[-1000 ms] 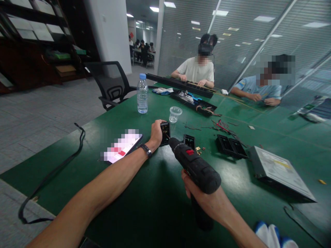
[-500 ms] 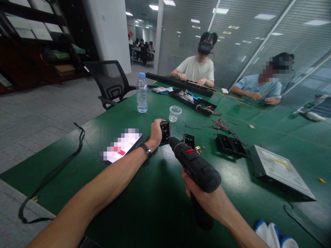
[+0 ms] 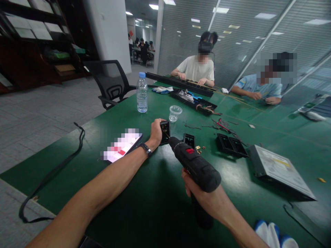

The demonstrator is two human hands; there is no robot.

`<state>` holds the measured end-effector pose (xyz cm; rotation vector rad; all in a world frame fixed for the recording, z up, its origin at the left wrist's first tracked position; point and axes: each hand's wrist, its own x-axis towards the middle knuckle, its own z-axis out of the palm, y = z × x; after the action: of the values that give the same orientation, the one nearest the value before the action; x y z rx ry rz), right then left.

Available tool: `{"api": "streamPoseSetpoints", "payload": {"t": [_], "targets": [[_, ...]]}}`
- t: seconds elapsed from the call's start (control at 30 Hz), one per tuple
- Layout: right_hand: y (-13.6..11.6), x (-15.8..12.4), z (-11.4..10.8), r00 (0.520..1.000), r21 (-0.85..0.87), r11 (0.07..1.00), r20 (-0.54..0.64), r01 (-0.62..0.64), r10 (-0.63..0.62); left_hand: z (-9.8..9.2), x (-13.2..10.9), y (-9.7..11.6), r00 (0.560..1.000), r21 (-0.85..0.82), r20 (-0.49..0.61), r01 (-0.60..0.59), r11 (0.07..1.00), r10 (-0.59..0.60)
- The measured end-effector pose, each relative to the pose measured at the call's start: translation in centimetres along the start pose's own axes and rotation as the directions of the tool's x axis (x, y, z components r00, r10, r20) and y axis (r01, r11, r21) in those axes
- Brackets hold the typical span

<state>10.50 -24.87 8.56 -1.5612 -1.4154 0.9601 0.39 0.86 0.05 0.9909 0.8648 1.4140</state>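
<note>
My left hand [image 3: 156, 132] is closed around a small black plastic housing [image 3: 165, 132], held on edge over the green table with brassy parts showing inside. In my right hand [image 3: 198, 189] is a black cordless drill [image 3: 195, 163] with a red switch on top. Its bit points into the open face of the housing; whether the tip touches a screw is too small to tell. Just right of the chuck lies a second black housing [image 3: 189, 140], beside small brass pieces [image 3: 198, 148]. My left fingertips are hidden behind the housing.
A lit phone [image 3: 125, 146] lies left of my wrist. Beyond stand a clear plastic cup [image 3: 175, 113] and a water bottle [image 3: 142, 93]. To the right are black frames [image 3: 231, 145] and a metal-cased box [image 3: 281, 172]. Two people work across the table [image 3: 108, 210].
</note>
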Motion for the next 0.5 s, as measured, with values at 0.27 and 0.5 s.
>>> {"api": "streamPoseSetpoints", "payload": {"t": [0.27,0.5], "targets": [[0.09,-0.09,0.01,1.000,0.030,1.000,0.004,-0.005,0.005,0.03,-0.05,0.17,1.000,-0.009,-0.003,0.000,1.000,0.000],[0.19,0.39,-0.10,0.999,-0.010,0.999,0.010,-0.050,0.050,-0.04,-0.22,-0.04,0.999,0.028,0.023,-0.029,0.999,0.028]]}}
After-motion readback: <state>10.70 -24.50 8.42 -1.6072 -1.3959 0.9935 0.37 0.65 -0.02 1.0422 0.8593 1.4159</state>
